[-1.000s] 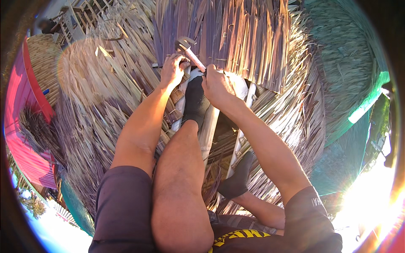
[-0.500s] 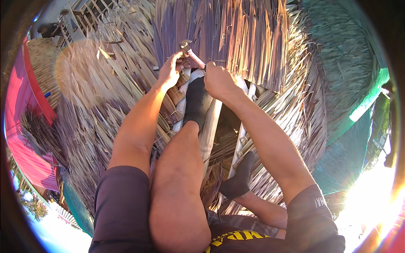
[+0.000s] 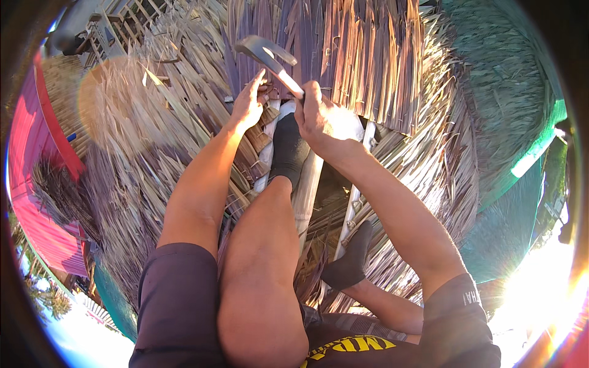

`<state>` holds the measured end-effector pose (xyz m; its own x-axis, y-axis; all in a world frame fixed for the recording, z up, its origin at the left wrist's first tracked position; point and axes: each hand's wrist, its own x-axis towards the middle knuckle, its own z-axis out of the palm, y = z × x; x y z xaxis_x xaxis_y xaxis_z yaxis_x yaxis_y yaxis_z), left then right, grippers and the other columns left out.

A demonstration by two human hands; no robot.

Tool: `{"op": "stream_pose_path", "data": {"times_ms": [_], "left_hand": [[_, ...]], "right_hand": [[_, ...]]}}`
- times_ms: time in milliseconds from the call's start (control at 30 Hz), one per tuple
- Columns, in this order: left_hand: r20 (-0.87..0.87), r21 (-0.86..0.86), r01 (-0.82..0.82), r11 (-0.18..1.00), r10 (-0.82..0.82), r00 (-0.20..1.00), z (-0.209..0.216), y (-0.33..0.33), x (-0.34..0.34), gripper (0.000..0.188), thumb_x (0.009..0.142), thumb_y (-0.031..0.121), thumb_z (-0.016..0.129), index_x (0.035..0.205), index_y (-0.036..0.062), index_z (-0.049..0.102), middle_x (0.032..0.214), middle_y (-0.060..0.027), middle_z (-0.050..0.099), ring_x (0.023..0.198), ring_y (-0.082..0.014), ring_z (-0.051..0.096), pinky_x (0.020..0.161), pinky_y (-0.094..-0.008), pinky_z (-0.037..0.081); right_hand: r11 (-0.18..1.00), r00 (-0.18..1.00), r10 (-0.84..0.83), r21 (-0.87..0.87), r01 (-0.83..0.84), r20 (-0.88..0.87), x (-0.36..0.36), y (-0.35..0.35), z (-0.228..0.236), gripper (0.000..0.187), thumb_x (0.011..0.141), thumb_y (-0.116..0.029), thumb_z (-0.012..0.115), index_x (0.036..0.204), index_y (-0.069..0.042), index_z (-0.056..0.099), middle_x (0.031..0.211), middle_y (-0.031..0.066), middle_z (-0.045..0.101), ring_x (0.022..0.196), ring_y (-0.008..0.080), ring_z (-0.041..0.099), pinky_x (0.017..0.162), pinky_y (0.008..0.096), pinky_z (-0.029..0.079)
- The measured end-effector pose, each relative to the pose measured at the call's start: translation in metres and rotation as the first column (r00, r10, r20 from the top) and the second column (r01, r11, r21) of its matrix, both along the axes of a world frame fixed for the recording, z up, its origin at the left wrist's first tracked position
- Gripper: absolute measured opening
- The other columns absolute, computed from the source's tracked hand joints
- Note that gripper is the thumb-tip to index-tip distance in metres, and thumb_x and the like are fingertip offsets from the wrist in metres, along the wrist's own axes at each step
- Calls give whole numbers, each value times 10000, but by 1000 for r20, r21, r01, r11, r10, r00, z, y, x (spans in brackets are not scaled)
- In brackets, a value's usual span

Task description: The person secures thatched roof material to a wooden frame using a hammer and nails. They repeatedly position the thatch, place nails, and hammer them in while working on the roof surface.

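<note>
My right hand [image 3: 322,122] is wrapped round the pale handle of a claw hammer [image 3: 264,54], whose metal head is raised over the lower edge of a brownish palm-leaf thatch panel [image 3: 368,67]. Close below the hammer head, my left hand [image 3: 248,107] rests at that edge. Its index finger points up and the other fingers are curled in. Whatever they pinch, if anything, is too small to make out. Between my hands, a dark-socked foot [image 3: 288,144] is braced against the roof frame.
Under my leg runs a pale pole [image 3: 305,190], beside a dark gap in the roof. A thinner batten [image 3: 353,205] lies to its right. Loose dry thatch [image 3: 147,153] slopes away on the left. Green netting [image 3: 503,80] covers thatch at right; a red metal roof [image 3: 40,178] stands far left.
The hammer head has swung up and away from my left hand, as my right wrist tilted back. My left hand has stayed at the thatch edge, its index finger now more extended.
</note>
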<state>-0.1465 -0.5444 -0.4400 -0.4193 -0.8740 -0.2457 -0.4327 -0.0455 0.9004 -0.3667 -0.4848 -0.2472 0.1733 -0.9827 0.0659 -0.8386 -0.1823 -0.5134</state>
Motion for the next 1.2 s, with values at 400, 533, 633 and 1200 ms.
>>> {"op": "stream_pose_path", "data": {"times_ms": [400,533,633,1200], "left_hand": [[-286,-12,-38,999,33,958,93,39,-80,282,846,97,792,1088,29,664,1016,-103,717,930,-227,710,816,-350,547],[-327,82,-200,976,216,920,105,36,-96,127,910,29,714,1029,16,674,995,-62,729,893,-125,686,809,-303,554],[-497,338,-294,894,435,751,97,21,-91,65,941,20,670,996,-5,645,990,-74,728,882,-119,682,825,-275,555],[-230,786,-87,612,420,878,79,3,-64,388,954,-67,488,1342,-83,486,1277,-190,592,1193,-264,619,1067,-321,500]], "right_hand": [[336,111,-933,938,-86,344,-42,-13,-38,183,945,-177,696,944,-100,529,623,-50,464,444,44,404,439,262,380],[279,12,-960,958,-61,280,-40,-6,-34,187,930,-172,708,958,-100,538,640,-47,480,444,55,414,440,262,386],[331,124,-938,943,40,324,-40,-1,-38,201,919,-178,720,966,-95,543,646,-40,491,445,63,424,437,266,388],[464,620,-751,850,249,229,-33,30,-59,245,944,-251,697,871,-78,539,616,-7,498,475,100,468,433,300,377]]}}
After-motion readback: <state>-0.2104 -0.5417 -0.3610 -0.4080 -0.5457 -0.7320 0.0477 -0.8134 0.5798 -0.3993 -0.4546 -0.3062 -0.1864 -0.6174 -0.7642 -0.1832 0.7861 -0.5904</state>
